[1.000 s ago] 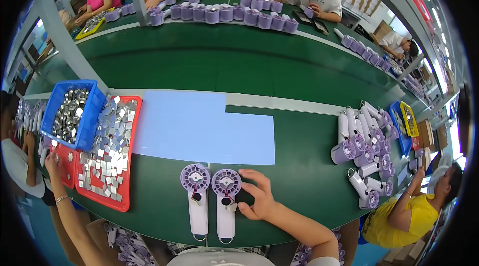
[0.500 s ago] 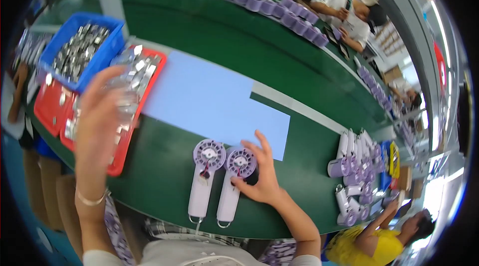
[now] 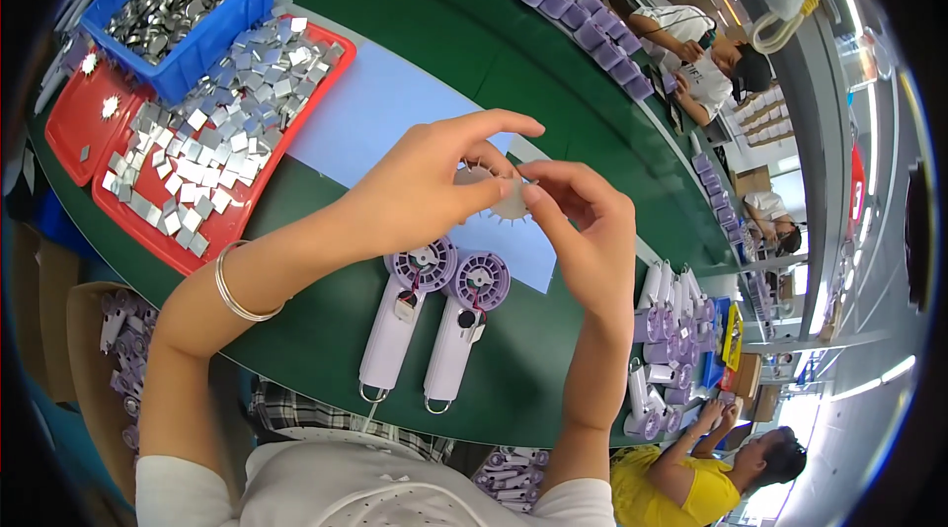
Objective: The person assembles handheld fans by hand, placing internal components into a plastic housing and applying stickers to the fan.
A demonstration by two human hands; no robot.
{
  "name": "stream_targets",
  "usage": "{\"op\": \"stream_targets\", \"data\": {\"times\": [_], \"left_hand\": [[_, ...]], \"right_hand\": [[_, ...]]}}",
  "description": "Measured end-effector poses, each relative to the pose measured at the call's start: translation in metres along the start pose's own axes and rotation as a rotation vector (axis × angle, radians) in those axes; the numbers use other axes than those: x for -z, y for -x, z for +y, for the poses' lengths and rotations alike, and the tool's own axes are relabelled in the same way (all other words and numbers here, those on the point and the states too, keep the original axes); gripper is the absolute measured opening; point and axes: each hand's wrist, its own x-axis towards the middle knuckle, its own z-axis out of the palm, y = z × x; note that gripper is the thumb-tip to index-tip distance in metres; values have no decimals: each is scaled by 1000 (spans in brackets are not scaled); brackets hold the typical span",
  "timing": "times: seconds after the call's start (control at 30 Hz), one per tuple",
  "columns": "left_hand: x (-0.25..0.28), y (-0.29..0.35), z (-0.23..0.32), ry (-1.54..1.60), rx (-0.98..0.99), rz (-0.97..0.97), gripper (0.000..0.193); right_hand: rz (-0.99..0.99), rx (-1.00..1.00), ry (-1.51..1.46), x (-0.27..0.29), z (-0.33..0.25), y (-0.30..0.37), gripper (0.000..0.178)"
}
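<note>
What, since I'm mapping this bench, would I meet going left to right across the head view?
Blue bin of round metal parts, left hand, grey spiky-edged piece, right hand, cluster of lilac-and-white handheld fans, yellow tray.

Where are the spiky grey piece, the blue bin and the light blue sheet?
Spiky grey piece [image 3: 510, 202], head view: its lower right part.
Blue bin [image 3: 219, 38], head view: its right outer wall.
Light blue sheet [image 3: 367, 110], head view: its left part.
</note>
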Motion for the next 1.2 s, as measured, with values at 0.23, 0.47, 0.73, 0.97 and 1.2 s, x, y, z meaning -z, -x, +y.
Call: {"op": "stream_targets", "data": {"times": [0.23,0.47,0.73,0.97,1.2], "left_hand": [[14,-1,-17,-50,-12,66,34],[10,0,-13,-160,-17,130,15],[-17,21,-30,-912,-548,246,35],[-53,100,-64,-1250,-753,-204,33],[-62,111,-82,-1287,-768,-237,21]], "right_hand": [[21,-199,-332,-4,13,7,27],[182,-104,-594,-28,21,11,43],[254,-99,-382,6,44,37,35],[-63,-129,-35,8,53,66,29],[-216,30,185,-9,54,64,26]]}}
